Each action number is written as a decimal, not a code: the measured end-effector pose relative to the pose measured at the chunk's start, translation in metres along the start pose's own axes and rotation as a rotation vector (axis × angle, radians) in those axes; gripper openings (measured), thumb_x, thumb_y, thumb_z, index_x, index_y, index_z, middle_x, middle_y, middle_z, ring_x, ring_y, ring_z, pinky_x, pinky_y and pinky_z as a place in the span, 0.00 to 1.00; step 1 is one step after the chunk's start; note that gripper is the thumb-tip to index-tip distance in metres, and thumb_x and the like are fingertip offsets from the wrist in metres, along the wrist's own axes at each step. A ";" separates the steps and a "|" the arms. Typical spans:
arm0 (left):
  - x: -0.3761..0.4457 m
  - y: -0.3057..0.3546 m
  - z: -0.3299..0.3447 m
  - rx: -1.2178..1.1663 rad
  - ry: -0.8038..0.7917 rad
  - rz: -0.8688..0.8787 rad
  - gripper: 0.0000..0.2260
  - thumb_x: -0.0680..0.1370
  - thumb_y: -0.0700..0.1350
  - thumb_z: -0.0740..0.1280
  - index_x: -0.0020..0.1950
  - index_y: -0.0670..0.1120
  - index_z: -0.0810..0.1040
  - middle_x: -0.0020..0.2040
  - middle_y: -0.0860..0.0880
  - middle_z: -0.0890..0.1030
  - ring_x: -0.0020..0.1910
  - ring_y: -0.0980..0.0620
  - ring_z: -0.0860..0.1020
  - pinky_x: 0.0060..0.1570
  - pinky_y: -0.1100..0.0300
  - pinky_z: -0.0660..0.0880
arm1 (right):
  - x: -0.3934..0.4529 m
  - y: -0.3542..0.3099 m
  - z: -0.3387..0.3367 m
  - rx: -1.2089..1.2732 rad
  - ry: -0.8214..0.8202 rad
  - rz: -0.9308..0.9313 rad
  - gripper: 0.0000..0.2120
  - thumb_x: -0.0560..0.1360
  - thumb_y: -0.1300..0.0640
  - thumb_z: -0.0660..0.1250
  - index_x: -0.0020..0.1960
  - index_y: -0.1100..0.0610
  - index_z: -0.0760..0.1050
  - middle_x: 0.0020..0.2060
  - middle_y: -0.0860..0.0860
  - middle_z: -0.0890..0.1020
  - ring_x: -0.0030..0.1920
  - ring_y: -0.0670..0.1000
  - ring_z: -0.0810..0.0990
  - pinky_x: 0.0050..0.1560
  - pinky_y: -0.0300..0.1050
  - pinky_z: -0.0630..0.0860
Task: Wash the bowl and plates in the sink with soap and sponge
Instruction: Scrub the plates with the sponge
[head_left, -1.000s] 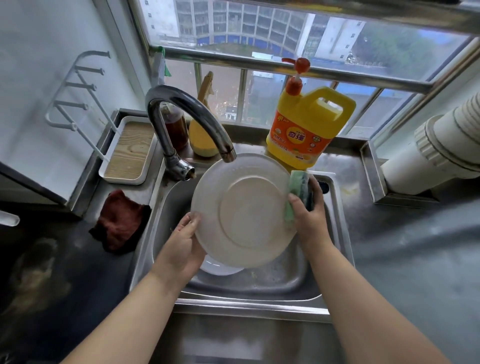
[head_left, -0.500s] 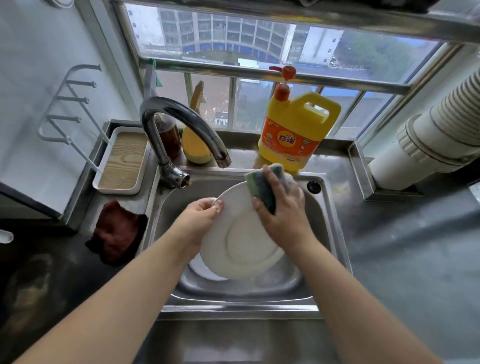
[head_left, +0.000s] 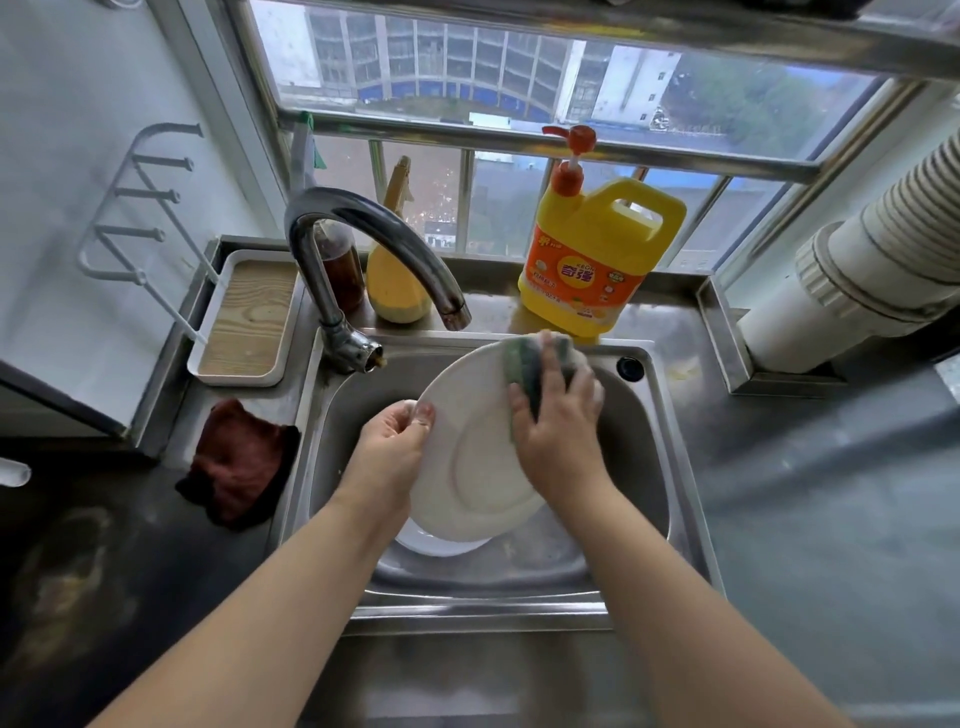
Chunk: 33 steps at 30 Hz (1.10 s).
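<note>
I am working over the sink (head_left: 670, 467), which I take as my landmark. At its left side my left hand (head_left: 392, 447) is pinching the plate's (head_left: 467, 467) rim, thumb on the face, and is now tilting the plate further on edge than a second ago, when it faced me flat. Toward the back right my right hand (head_left: 558, 421) is gripping the sponge (head_left: 522, 366), which has come in from the plate's right edge and is pressing on its upper face, so I judge the scrubbing of this plate is under way. A second plate (head_left: 441, 545) is lying on the sink floor, mostly covered. I cannot find the bowl, and foam and running water are too faint to tell.
</note>
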<state>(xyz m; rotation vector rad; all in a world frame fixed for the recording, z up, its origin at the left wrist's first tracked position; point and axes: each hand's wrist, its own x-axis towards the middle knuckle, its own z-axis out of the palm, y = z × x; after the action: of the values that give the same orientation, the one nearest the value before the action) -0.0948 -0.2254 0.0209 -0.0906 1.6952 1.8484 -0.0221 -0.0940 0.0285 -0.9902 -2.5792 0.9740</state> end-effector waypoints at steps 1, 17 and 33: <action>-0.001 0.000 0.000 0.016 -0.009 0.005 0.11 0.82 0.42 0.60 0.41 0.43 0.76 0.32 0.49 0.79 0.31 0.53 0.74 0.33 0.61 0.73 | -0.006 -0.007 0.006 -0.026 -0.014 -0.081 0.31 0.80 0.46 0.56 0.78 0.44 0.44 0.73 0.58 0.52 0.72 0.57 0.50 0.72 0.56 0.52; 0.001 -0.009 -0.010 -0.062 -0.018 -0.018 0.11 0.82 0.44 0.59 0.44 0.42 0.77 0.37 0.44 0.80 0.35 0.48 0.77 0.39 0.55 0.76 | -0.004 -0.027 0.014 -0.074 0.002 -0.202 0.32 0.78 0.46 0.62 0.77 0.42 0.51 0.70 0.56 0.57 0.70 0.57 0.55 0.69 0.54 0.59; 0.004 -0.028 -0.020 -0.512 0.059 -0.200 0.12 0.82 0.44 0.56 0.58 0.42 0.77 0.51 0.45 0.83 0.55 0.45 0.79 0.62 0.48 0.72 | -0.002 0.049 0.019 0.770 0.138 0.559 0.27 0.78 0.50 0.63 0.73 0.38 0.56 0.64 0.48 0.71 0.59 0.51 0.73 0.61 0.53 0.73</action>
<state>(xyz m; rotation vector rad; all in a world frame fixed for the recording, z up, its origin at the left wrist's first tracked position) -0.0917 -0.2426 -0.0091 -0.5081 1.1612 2.0920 -0.0029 -0.0773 -0.0177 -1.4523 -1.5664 1.7548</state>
